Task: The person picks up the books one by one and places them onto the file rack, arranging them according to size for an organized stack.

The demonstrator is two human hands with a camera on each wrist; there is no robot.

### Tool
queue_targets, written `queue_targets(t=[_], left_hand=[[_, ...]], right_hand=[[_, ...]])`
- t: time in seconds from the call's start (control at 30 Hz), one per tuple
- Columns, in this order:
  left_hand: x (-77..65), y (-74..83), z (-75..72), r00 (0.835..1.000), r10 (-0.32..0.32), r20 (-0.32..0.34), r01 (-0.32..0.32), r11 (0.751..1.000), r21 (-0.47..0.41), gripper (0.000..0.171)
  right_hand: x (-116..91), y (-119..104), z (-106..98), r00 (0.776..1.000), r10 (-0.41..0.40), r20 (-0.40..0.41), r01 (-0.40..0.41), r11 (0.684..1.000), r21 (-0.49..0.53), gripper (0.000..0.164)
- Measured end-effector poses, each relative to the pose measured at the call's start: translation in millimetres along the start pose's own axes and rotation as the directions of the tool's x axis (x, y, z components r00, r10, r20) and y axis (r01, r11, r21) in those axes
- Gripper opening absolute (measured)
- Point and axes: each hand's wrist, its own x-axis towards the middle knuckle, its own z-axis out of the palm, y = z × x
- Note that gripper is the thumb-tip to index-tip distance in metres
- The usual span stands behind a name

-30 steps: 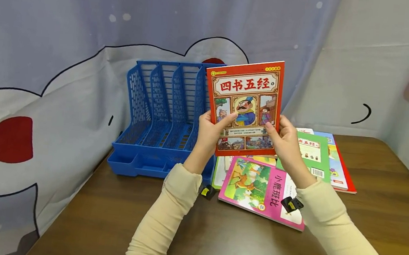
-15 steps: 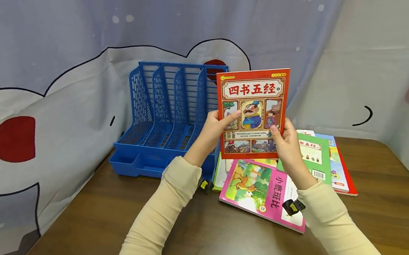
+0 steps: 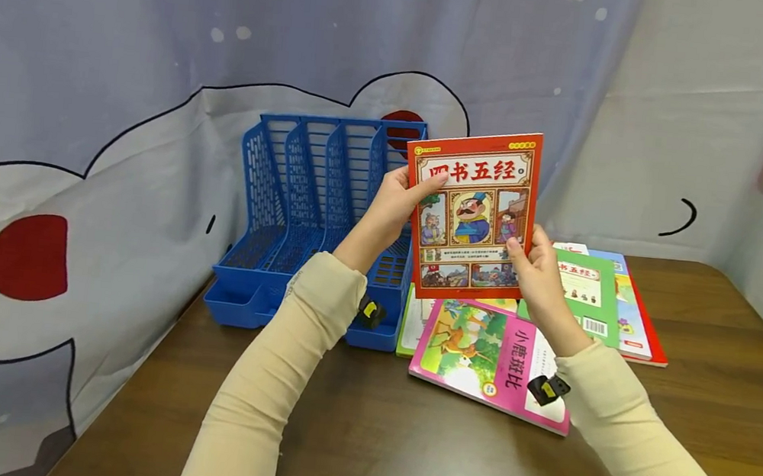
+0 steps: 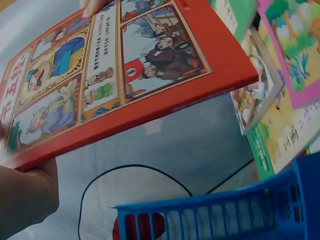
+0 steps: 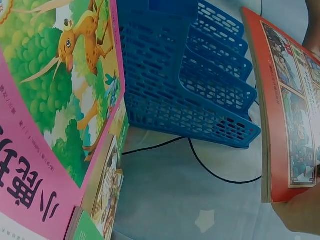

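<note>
A red comic-style book (image 3: 466,269) stands nearly upright in the air, its cover toward me. My left hand (image 3: 394,208) pinches its left edge near the top, thumb across the title. Lower on the opposite edge, my right hand (image 3: 539,276) grips it, thumb on the cover and fingers behind. In the left wrist view the red book (image 4: 165,55) shows its lower cover and spine edge. The right wrist view has the same red book (image 5: 287,110) at the right side, page edges visible. Behind and left of it is a blue file rack (image 3: 308,208) with upright dividers.
Below the held book, a pink book with a deer (image 3: 461,345) lies on the wooden table (image 3: 362,435). A green book (image 3: 606,305) and several others overlap to its right and behind. A patterned curtain (image 3: 166,41) hangs behind the table.
The red book has shifted a little to the right and down. My left hand has slid up its left edge from the middle to near the title; the right hand keeps its grip.
</note>
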Motion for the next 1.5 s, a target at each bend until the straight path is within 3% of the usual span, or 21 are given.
queue_targets(t=[0.13,0.43,0.67,0.9,1.0,1.1,1.33,1.5], left_hand=[[1.1,4.2,2.9,0.999,-0.035,0.007,0.035,0.998,0.051,0.031],[0.3,7.6,5.1,0.999,-0.02,-0.033,0.021,0.999,0.035,0.03],[1.4,12.6,5.0,0.996,0.006,-0.087,-0.006,1.0,0.003,0.029],[1.8,27.3,-3.7,0.986,0.044,-0.16,-0.05,0.998,-0.034,0.029],[2.3,32.8,-8.6,0.975,0.053,-0.216,-0.068,0.996,-0.063,0.028],[-7.6,35.7,0.1,0.958,0.084,-0.273,-0.106,0.992,-0.068,0.028],[9.6,62.8,-13.2,0.913,0.079,-0.4,-0.128,0.987,-0.097,0.025],[21.5,86.9,-23.2,0.875,0.132,-0.466,-0.186,0.98,-0.072,0.027]], right_hand=[[0.5,-0.2,-0.1,1.0,0.002,-0.004,-0.002,1.0,0.002,0.02],[0.5,-2.2,1.2,0.999,0.03,-0.041,-0.031,0.999,-0.035,0.021],[-2.9,3.4,-1.1,0.991,0.121,-0.055,-0.128,0.979,-0.156,0.04],[-7.7,15.2,-4.4,0.971,0.221,-0.088,-0.233,0.955,-0.183,0.04],[-10.5,20.6,-5.4,0.965,0.25,-0.075,-0.26,0.945,-0.197,0.041],[-27.4,28.3,-13.5,0.967,0.246,-0.065,-0.254,0.948,-0.191,0.041],[-30.7,29.4,-14.1,0.97,0.232,-0.069,-0.24,0.954,-0.177,0.037],[-31.3,31.4,-16.0,0.97,0.233,-0.071,-0.242,0.953,-0.183,0.036]])
